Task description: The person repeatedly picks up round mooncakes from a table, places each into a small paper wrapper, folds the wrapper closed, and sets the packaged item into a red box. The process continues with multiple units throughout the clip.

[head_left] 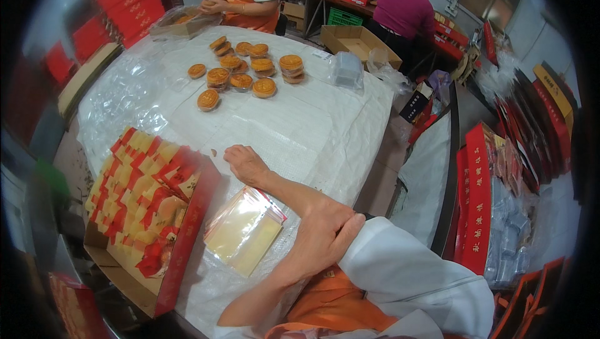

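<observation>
My right hand (244, 163) rests on the white-covered table (306, 139) with loosely bent fingers, open and holding nothing. My left hand (325, 236) is closed around my right forearm near the white sleeve. Just below my right hand lies a stack of flat clear and cream bags with red edges (244, 233). To the left sits an open red box (190, 233) filled with red and cream wrapped packets (144, 189). Farther back on the table are several golden round mooncakes (264, 87), some stacked, some in clear trays.
Two co-workers (253, 8) (403, 8) work beyond the table. A cardboard box (344, 42) and clear trays (347, 70) are at the back right, loose plastic (125, 95) at the left. Red boxes and bags (475, 201) crowd the right, past the table's edge.
</observation>
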`<action>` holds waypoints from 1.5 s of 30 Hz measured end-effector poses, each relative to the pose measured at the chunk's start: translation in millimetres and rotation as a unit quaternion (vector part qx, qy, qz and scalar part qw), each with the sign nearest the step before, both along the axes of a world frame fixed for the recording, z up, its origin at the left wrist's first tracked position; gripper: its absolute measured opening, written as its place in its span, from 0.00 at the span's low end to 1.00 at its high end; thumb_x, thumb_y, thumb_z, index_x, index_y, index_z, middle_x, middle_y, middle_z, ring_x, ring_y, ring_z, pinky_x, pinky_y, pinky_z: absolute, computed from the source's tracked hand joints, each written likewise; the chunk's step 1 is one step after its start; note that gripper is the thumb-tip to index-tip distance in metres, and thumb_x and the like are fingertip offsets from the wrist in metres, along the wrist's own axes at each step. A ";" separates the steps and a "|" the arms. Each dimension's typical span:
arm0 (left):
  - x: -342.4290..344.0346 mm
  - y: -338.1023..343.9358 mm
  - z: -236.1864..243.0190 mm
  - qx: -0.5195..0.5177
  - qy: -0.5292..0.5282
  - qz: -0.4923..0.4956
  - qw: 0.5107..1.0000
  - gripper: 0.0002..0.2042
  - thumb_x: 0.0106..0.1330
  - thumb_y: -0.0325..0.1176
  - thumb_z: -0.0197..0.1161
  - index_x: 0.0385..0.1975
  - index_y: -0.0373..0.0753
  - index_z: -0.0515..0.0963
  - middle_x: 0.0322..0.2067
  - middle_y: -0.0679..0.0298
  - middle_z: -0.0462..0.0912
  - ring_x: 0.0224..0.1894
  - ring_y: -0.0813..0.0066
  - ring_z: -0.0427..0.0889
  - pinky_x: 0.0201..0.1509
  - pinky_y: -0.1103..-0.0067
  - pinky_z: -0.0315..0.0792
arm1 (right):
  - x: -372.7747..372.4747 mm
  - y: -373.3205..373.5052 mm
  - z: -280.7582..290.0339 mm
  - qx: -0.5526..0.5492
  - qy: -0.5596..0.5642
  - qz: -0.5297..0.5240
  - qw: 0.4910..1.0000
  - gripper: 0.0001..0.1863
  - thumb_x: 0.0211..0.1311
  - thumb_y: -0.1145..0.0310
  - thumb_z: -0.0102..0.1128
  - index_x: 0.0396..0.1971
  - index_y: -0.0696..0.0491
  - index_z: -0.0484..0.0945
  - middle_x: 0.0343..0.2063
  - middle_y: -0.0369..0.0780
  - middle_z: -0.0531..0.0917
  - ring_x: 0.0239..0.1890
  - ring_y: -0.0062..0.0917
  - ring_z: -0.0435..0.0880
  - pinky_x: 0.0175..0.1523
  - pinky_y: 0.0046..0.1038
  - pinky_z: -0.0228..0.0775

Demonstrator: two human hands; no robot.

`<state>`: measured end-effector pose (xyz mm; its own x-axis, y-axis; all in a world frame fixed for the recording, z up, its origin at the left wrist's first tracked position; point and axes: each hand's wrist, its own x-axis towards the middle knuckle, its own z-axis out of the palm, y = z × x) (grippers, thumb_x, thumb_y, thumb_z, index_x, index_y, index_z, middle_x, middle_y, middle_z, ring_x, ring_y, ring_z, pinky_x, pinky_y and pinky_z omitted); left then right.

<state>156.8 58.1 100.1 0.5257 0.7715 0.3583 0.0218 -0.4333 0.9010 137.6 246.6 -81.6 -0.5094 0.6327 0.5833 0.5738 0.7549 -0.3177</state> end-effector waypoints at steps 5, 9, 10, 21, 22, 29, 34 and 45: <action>-1.8 -15.8 0.5 0.005 -0.006 -0.013 1.000 0.11 0.66 0.32 0.52 0.28 0.30 0.75 0.25 0.55 0.75 0.32 0.59 0.74 0.38 0.70 0.67 | 0.6 0.7 -0.5 0.016 0.004 0.004 1.000 0.12 0.51 0.73 0.58 0.38 0.54 0.74 0.44 0.39 0.75 0.51 0.30 0.72 0.56 0.33 0.64; 0.1 -10.0 -8.8 0.019 -0.061 0.034 0.997 0.11 0.64 0.33 0.57 0.26 0.31 0.74 0.28 0.52 0.76 0.33 0.51 0.73 0.39 0.65 0.66 | 1.5 2.3 -0.7 0.007 -0.002 0.006 1.000 0.11 0.51 0.74 0.58 0.37 0.54 0.74 0.43 0.39 0.76 0.50 0.31 0.72 0.55 0.34 0.64; 0.7 -4.6 -13.4 0.033 -0.035 0.089 0.995 0.10 0.64 0.33 0.57 0.26 0.32 0.74 0.28 0.53 0.76 0.34 0.52 0.74 0.40 0.65 0.66 | 1.9 2.9 -0.6 -0.002 0.012 0.015 1.000 0.12 0.51 0.74 0.57 0.38 0.54 0.74 0.44 0.39 0.76 0.51 0.32 0.72 0.55 0.34 0.64; -0.2 7.9 -36.1 0.102 0.056 0.181 0.977 0.05 0.60 0.30 0.61 0.26 0.35 0.76 0.28 0.57 0.76 0.36 0.56 0.72 0.40 0.66 0.64 | 1.3 3.3 -1.1 -0.061 0.015 0.021 0.998 0.12 0.52 0.77 0.56 0.40 0.55 0.75 0.46 0.41 0.77 0.53 0.34 0.72 0.55 0.35 0.64; 1.0 6.9 -34.2 0.103 0.057 0.182 0.976 0.05 0.59 0.30 0.61 0.26 0.35 0.76 0.28 0.57 0.76 0.36 0.56 0.73 0.40 0.66 0.64 | 1.1 3.3 -1.7 -0.029 0.027 0.019 0.999 0.12 0.52 0.76 0.57 0.39 0.54 0.75 0.45 0.40 0.76 0.52 0.33 0.72 0.55 0.34 0.64; 4.5 -2.5 -18.0 0.126 0.001 0.150 0.981 0.07 0.60 0.29 0.61 0.24 0.33 0.79 0.26 0.55 0.78 0.31 0.55 0.75 0.35 0.65 0.66 | 0.8 4.2 -3.7 -0.009 0.013 0.012 1.000 0.13 0.51 0.74 0.58 0.39 0.53 0.75 0.43 0.38 0.76 0.51 0.30 0.72 0.55 0.33 0.64; 1.6 -11.5 -7.6 0.019 0.002 0.052 0.998 0.08 0.63 0.29 0.57 0.26 0.32 0.79 0.27 0.56 0.78 0.34 0.60 0.75 0.42 0.70 0.67 | 1.3 3.2 -3.0 -0.012 0.021 0.015 1.000 0.13 0.51 0.74 0.59 0.39 0.53 0.75 0.44 0.38 0.76 0.51 0.30 0.72 0.55 0.33 0.64; 6.6 17.2 -20.5 0.123 0.146 0.164 0.968 0.09 0.61 0.33 0.56 0.27 0.32 0.78 0.26 0.55 0.78 0.34 0.54 0.75 0.39 0.66 0.66 | 0.8 4.1 -2.6 -0.018 0.045 0.018 0.999 0.11 0.49 0.75 0.59 0.36 0.53 0.75 0.40 0.38 0.76 0.51 0.31 0.73 0.54 0.34 0.65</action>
<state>163.4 75.3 79.6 0.3737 0.8241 0.4257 0.4337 -0.5609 0.7052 138.4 250.7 -84.3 -0.4796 0.6358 0.6048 0.5140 0.7622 -0.3936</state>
